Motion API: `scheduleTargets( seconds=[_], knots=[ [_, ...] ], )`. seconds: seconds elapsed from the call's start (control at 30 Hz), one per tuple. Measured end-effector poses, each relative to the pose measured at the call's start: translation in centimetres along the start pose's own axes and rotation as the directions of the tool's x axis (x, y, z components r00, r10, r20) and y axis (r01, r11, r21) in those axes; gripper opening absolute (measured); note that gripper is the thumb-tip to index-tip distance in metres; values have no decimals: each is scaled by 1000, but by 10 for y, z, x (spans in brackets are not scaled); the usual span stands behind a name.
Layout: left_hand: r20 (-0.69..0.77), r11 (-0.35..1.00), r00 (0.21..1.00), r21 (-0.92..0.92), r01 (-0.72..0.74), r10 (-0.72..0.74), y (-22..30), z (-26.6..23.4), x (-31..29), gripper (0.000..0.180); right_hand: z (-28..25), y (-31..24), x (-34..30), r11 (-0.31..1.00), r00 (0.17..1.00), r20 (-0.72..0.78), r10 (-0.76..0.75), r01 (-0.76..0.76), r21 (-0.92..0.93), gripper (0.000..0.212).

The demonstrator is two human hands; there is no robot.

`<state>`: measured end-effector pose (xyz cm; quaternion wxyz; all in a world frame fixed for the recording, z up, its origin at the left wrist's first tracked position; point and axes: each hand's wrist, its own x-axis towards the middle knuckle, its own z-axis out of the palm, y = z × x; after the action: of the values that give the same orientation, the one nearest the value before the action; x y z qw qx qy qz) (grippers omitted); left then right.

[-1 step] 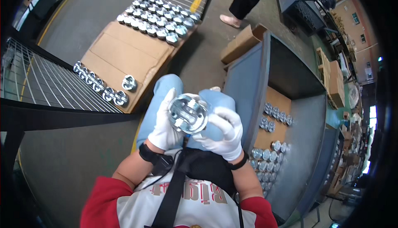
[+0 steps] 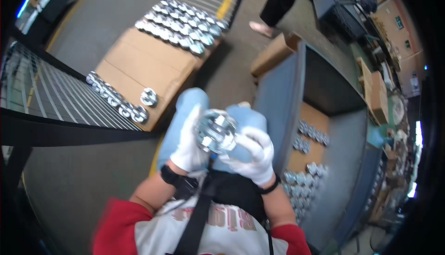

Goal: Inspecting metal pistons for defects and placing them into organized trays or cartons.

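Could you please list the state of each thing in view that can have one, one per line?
Round metal part: held up over the lap between both gloved hands.
Left hand: gloved, grip closed on the part's left side.
Right hand: gloved, fingers on the part's right side.
Cardboard sheet: lying flat, rows of metal parts along its far and near edges.
Grey bin: open, partly filled with similar parts.

White gloves (image 2: 252,155), shiny silver metal part (image 2: 215,131)
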<state>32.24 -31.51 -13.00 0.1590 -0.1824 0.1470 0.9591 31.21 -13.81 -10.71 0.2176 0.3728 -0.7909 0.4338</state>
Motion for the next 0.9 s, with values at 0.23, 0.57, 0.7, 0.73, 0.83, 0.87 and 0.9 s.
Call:
scheduleTargets(
  seconds=[0.23, 0.57, 0.7, 0.73, 0.83, 0.87, 0.9],
  knots=[
    [46, 890, 996, 454, 46, -75, -15, -10, 1, 48, 13, 19, -41, 961, 961, 93, 262, -268, 65, 43],
    [223, 782, 943, 621, 60, -249, 2, -8, 6, 68, -40, 33, -23, 341, 589, 215, 779, -686, 643, 35],
    [217, 578, 839, 804, 136, -499, 3, -39, 5, 63, -116, 8, 23, 392, 655, 136, 743, -592, 704, 35],
    [248, 583, 795, 797, 158, -554, 9, -33, -3, 57, -133, 14, 20, 431, 664, 90, 742, -576, 694, 35],
    [57, 407, 741, 862, 301, -669, 2, -49, -7, 55, -170, 33, -13, 456, 540, -119, 833, -549, 700, 35],
    [27, 381, 746, 871, 308, -665, -1, -54, -5, 56, -185, 41, -28, 439, 486, -138, 863, -587, 680, 35],
    [-20, 350, 702, 856, 380, -712, -5, -69, 0, 56, -194, 46, -41, 430, 439, -175, 881, -591, 682, 34]
  ],
)
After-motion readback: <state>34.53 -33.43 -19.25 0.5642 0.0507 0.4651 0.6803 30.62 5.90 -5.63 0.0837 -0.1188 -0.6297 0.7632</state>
